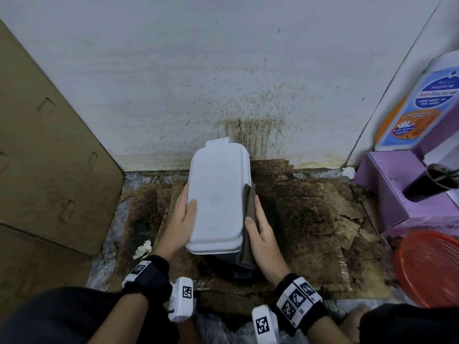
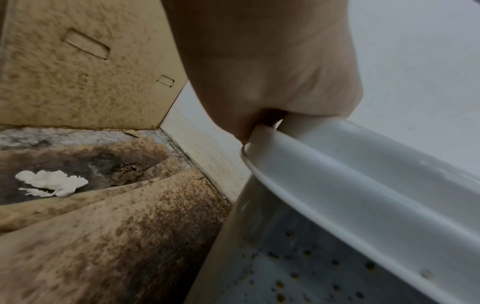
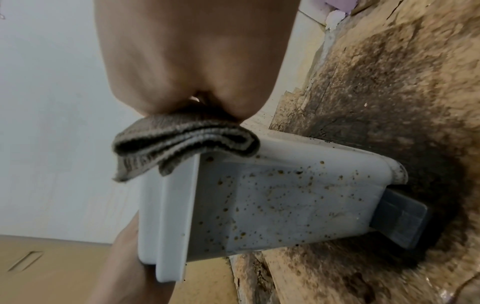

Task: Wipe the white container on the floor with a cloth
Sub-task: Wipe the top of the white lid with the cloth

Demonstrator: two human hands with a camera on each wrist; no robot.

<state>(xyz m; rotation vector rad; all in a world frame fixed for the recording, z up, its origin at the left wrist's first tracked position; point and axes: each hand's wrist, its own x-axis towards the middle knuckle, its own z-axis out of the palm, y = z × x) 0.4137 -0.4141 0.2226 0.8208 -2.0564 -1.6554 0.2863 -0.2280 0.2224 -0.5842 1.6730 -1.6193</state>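
White container [image 1: 216,194] with its lid on stands on stained, mouldy cardboard sheets [image 1: 310,214] laid over the floor, close to the spattered wall [image 1: 198,70]; its pale sides are dotted with brown specks, and a dark part shows under its base. Left hand [image 1: 182,214] grips the container's left edge, thumb lying on top of the lid and the fingers down the side. Right hand [image 1: 260,229] presses a folded grey-brown cloth [image 1: 249,212] flat against the container's right side, fingers fairly straight along the cloth and thumb by the lid's rim. A large cardboard panel [image 1: 49,150] leans on the left, with a crumpled white tissue [image 1: 142,249] on the floor just beside it. On the right sit a purple box [image 1: 387,192], a wash bottle [image 1: 422,105] and a red basket [image 1: 429,269].
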